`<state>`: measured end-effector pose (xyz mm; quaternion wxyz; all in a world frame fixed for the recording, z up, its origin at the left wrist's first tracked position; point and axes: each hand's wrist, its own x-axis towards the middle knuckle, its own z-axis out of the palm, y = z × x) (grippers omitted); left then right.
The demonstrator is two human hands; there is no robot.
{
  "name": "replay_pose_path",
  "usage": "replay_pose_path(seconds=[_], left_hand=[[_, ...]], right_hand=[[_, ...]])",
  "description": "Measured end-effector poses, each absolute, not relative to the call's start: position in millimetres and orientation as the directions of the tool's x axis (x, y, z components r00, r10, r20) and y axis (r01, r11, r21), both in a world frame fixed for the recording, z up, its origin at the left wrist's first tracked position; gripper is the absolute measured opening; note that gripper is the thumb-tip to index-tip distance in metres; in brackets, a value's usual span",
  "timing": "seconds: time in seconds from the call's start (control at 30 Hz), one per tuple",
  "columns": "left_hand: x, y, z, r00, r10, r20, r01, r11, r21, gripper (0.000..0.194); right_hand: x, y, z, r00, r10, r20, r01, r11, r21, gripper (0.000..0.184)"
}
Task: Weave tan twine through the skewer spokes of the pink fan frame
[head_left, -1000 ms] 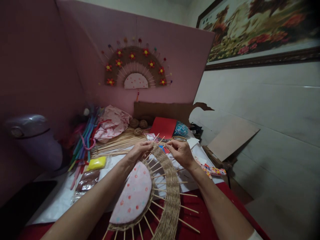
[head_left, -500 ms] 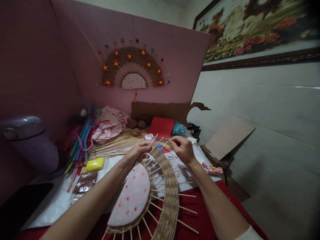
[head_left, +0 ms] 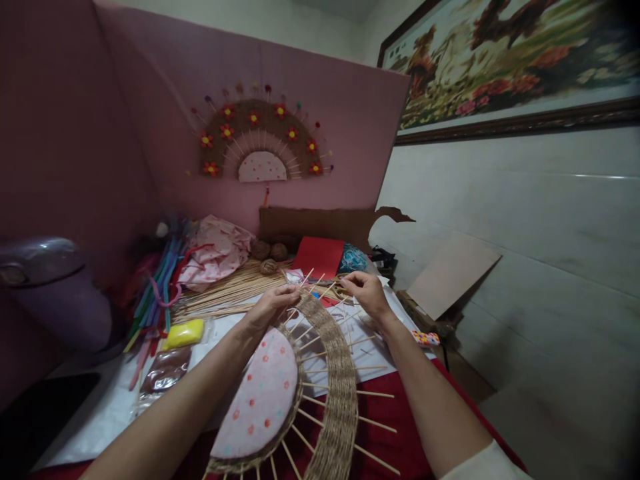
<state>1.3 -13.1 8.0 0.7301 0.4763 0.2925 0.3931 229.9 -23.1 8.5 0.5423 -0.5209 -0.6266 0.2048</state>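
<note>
A half-ring woven from brown twine [head_left: 340, 373] on thin wooden sticks curves around a half-round pad [head_left: 260, 393] in pink flowered cloth. Its sticks fan outward past the woven band. My left hand [head_left: 273, 305] is closed on the upper end of this woven piece, thumb and fingers at the sticks. To the right of that end, my right hand [head_left: 365, 292] pinches what looks like a thin strand of twine, held just off the stick tips. The strand is hard to make out between the fingertips.
Behind lie loose wooden sticks [head_left: 220, 298], balls of twine [head_left: 269, 267], red card [head_left: 320, 256] and pink cloth [head_left: 215, 250]. Pipe cleaners [head_left: 150, 293] and a yellow packet [head_left: 184, 333] are at left. A finished fan decoration [head_left: 260, 133] hangs on the pink board.
The view has shifted slightly. My right hand stays pinched and has moved a little away from the woven end; my left hand keeps its hold.
</note>
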Motion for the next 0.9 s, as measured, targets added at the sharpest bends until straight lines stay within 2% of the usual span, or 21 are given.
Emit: replay_pose_path(seconds=[0.1, 0.33, 0.6, 0.9], left_hand=[[-2.3, -12.0, 9.3, 0.501, 0.863, -0.067, -0.302, 0.247, 0.921, 0.033], [-6.4, -9.5, 6.3, 0.476, 0.877, -0.066, -0.315, 0.24, 0.918, 0.027], [-8.2, -6.3, 1.1, 0.484, 0.875, -0.032, -0.343, 0.223, 0.913, 0.025], [-6.1, -10.2, 5.2, 0.516, 0.856, 0.008, -0.379, 0.221, 0.898, 0.018]], right_hand=[[230.1, -25.3, 10.2, 0.038, 0.911, 0.41, 0.409, 0.361, -0.838, 0.016], [228.4, -38.1, 22.8, -0.039, 0.9, 0.435, 0.416, 0.41, -0.812, 0.017], [220.2, -49.0, 22.5, -0.307, 0.908, 0.286, 0.458, 0.404, -0.791, 0.017], [219.9, -51.1, 26.2, -0.341, 0.896, 0.285, 0.498, 0.429, -0.753, 0.016]])
